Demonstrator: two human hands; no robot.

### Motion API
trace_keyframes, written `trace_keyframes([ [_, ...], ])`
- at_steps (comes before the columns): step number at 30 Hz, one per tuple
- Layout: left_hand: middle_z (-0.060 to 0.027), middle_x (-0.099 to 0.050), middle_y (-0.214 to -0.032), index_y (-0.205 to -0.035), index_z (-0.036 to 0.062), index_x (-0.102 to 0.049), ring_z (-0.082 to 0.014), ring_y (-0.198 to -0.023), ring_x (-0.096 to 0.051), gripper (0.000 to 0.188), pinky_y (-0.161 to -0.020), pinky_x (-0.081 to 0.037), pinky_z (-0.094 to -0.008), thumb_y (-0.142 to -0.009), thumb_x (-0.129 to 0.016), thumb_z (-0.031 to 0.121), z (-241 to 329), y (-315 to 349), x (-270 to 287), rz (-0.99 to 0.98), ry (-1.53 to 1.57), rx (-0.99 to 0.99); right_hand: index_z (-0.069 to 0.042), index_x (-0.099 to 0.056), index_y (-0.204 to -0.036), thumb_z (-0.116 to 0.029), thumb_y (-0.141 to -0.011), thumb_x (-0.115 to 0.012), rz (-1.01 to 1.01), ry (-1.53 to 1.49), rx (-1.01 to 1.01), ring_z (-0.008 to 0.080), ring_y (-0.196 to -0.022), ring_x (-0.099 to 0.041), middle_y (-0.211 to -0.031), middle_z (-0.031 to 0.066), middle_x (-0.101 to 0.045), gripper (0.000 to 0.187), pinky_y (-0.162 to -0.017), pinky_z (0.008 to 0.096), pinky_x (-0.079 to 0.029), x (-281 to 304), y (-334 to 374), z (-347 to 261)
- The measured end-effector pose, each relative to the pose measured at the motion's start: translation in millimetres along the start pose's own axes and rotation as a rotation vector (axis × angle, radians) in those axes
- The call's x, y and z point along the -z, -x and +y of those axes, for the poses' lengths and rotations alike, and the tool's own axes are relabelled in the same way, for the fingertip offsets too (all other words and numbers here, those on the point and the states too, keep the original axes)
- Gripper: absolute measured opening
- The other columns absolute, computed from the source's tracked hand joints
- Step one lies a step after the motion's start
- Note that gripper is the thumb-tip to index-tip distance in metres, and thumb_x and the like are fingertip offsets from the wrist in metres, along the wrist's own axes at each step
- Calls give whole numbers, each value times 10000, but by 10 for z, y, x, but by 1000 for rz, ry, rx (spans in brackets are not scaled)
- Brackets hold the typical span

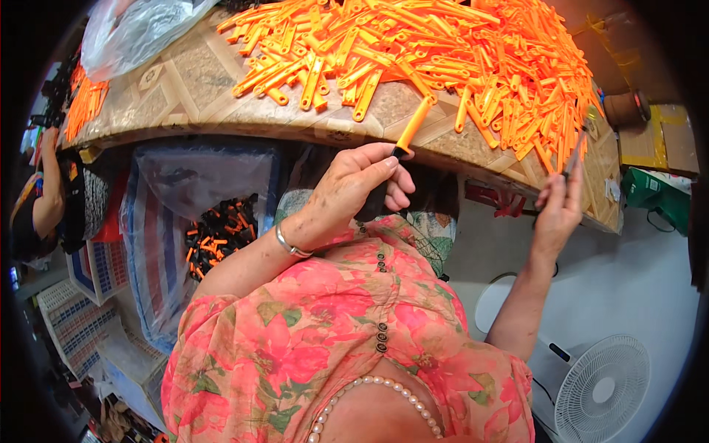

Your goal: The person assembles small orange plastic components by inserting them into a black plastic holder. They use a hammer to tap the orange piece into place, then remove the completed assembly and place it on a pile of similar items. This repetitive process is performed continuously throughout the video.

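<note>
My left hand (pixel 363 179), in front of the table edge at the middle, pinches a slim orange plastic handle (pixel 415 127) by its black lower end. The handle tilts up to the right, its upper tip close to the pile. My right hand (pixel 563 203) is closed around a slim, grey, pointed tool (pixel 574 156) with a dark grip, at the table's right end. Its exact kind is not clear. A large heap of similar orange plastic pieces (pixel 443 55), many with a hole at one end, covers the far part of the patterned table (pixel 199 81).
Below the table, left, a plastic-lined striped bag (pixel 151 221) holds black and orange pieces (pixel 218 236). A clear plastic bag (pixel 140 37) lies at the far left of the table. A white fan (pixel 604 387) stands lower right, cartons (pixel 657 140) farther right. Another person's arm (pixel 50 184) shows at left.
</note>
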State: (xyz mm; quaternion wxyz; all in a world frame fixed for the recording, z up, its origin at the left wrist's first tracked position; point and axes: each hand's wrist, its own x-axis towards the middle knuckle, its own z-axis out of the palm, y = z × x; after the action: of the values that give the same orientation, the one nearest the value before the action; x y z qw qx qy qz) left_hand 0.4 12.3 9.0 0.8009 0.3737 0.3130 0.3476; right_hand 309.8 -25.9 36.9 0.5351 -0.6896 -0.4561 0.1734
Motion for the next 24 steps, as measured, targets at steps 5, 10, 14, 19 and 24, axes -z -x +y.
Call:
trace_keyframes([
  [5,-61,-669,-898,-1260,-14,-559,-122,-804,-657,290,-722,-552,-267,-982,-514,54,90,9,-33,-94,-427,-155,-82,-450,-1438,-187,-931,-549,135,624,16,322,-904,-612,-963,179,-642,527,-861,400,-466,784,-844,906],
  [10,-149,-684,-909,-1197,20,-606,-308,-799,-676,393,-684,-537,-340,-810,-652,-23,255,-80,-127,-158,-1154,-778,-102,-494,-1398,-243,-906,-581,112,915,183,356,-1102,-560,-1153,198,-608,519,-971,427,-423,873,-1032,989],
  [14,-117,-644,-846,-1123,35,-628,-303,-765,-648,347,-608,-508,-401,-779,-662,0,355,-155,-244,-83,-1485,-876,-13,-601,-1265,-241,-964,-562,161,676,592,300,-1126,-551,-1202,176,-607,379,-980,402,-429,287,-633,189],
  [19,-78,-658,-875,-1085,64,-662,-270,-889,-656,319,-868,-507,-417,-766,-656,49,484,-295,-338,-182,-1633,-907,-1,-666,-1175,-259,-973,-587,-569,-101,162,117,-790,-605,-861,54,-673,337,-769,270,-499,-267,253,-503],
  [24,-53,-680,-1101,-1106,112,-688,-282,-1225,-549,329,-1161,-239,-491,-778,-687,85,577,-368,-396,61,-1714,-1124,-6,-639,-1229,-80,-982,-550,-520,-467,-138,52,-737,-579,-841,33,-672,273,-670,203,-479,-614,532,-467],
])
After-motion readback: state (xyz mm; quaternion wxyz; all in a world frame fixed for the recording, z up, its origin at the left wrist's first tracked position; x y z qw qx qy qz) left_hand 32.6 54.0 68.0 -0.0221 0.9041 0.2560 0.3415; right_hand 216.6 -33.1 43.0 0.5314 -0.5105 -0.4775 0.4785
